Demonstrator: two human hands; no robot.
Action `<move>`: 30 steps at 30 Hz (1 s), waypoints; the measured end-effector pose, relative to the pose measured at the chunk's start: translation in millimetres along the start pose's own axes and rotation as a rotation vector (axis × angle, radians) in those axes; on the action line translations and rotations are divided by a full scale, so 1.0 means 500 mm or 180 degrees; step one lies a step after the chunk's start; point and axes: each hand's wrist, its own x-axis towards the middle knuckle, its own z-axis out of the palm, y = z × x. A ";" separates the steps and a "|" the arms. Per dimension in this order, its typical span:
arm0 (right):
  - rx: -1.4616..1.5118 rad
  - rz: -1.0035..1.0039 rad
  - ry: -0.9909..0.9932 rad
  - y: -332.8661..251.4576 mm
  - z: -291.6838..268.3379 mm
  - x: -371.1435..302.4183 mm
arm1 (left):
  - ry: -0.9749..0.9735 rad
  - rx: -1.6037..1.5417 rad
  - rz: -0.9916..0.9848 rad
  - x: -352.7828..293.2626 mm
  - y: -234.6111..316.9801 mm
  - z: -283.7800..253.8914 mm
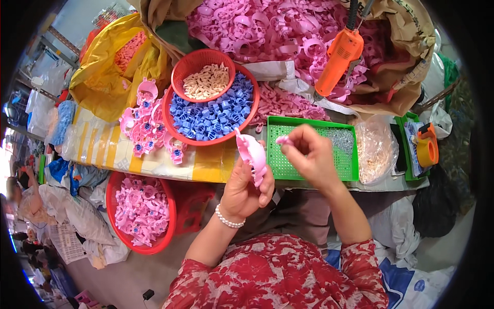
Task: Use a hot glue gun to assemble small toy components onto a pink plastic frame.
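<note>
A curved pink plastic shell (251, 153) stands upright in my left hand (241, 189), held between thumb and fingers. My right hand (315, 158) pinches a small pink plastic piece (283, 140) over the green perforated tray (293, 174). The two pieces are apart. Silver screws (339, 140) lie in the right part of that tray. Beyond my left hand is a red basket (172, 126) of blue plastic parts (213, 116), with a smaller red basket (177, 77) of cream pegs (207, 81) resting on it. Pink assemblies with blue parts (149, 123) are piled to its left.
An orange electric screwdriver (339, 59) hangs before a large sack (406, 56) of pink shells. Small pink pieces (288, 103) are heaped behind the tray. A bag of cream pegs (377, 154) and an orange tape dispenser (426, 147) stand right; a red tub (169, 226) sits lower left.
</note>
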 end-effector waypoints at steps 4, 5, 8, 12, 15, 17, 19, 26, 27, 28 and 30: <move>0.0649 -0.0147 -0.0075 0.011 0.016 -0.069 | -0.0346 -0.0724 -0.0078 0.006 -0.011 0.005; 0.0866 -0.0044 -0.0140 0.009 0.018 -0.080 | -0.0450 -0.0856 -0.0047 0.006 -0.013 0.006; 0.1034 -0.0145 -0.0253 0.019 0.013 -0.099 | -0.0586 -0.0911 -0.0046 0.007 -0.023 0.005; 0.1129 -0.0058 -0.0239 0.013 0.023 -0.113 | -0.0764 -0.0825 -0.0049 0.002 -0.025 0.007; 0.1968 0.0389 -0.0423 0.012 0.013 -0.113 | -0.1026 -0.0757 -0.0015 0.001 -0.035 -0.002; 0.2172 0.0585 -0.0401 0.002 0.011 -0.112 | -0.1025 -0.0765 -0.0067 -0.002 -0.037 -0.005; 0.2566 0.0527 -0.0059 -0.010 0.019 -0.111 | -0.1037 -0.0781 -0.0125 0.000 -0.040 -0.009; 0.2465 0.0450 -0.0285 -0.028 0.012 -0.116 | -0.1164 -0.0881 -0.0161 -0.005 -0.046 -0.020; 0.2472 0.0451 -0.0268 -0.030 0.011 -0.118 | -0.1146 -0.0910 -0.0162 -0.006 -0.049 -0.023; 0.2516 0.0400 -0.0324 -0.030 0.010 -0.119 | -0.1144 -0.0909 -0.0178 -0.006 -0.048 -0.024; 0.2564 0.0344 -0.0377 -0.025 0.012 -0.121 | -0.1122 -0.0797 -0.0184 -0.006 -0.047 -0.023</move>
